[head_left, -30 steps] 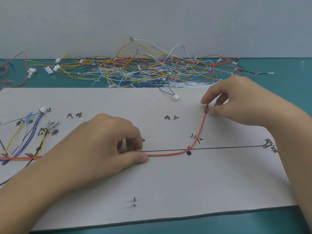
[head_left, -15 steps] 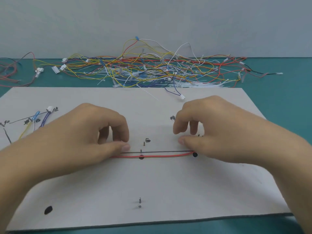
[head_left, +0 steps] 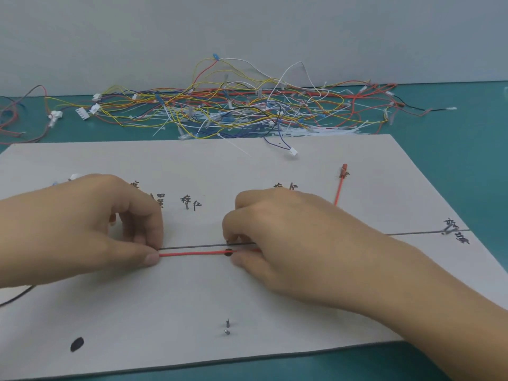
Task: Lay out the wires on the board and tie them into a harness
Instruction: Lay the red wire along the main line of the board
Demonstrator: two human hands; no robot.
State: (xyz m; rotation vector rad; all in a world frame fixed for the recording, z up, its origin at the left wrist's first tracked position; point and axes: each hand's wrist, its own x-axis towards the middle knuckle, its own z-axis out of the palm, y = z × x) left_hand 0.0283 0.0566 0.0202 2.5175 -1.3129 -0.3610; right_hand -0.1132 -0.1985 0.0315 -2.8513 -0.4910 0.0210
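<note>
L hand (head_left: pixel 90 232): thumb + forefinger pinch red wire (head_left: pixel 192 253) mid-board (head_left: pixel 165 312), just below black line (head_left: pixel 192 246).
R hand (head_left: pixel 288 243): fingers curled, pinching same wire beside black dot (head_left: pixel 227 252).
Red wire: straight btwn hands, re-emerges past R hand; terminal end (head_left: pixel 343 171) toward far right corner.
Pins (head_left: pixel 227 327): two, near front edge.
Loose wires (head_left: pixel 233 111): heap beyond far edge.

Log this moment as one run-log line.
phase: layout | left hand: pinches red wire | right hand: pinches red wire | red wire: straight beside black line on board
</note>
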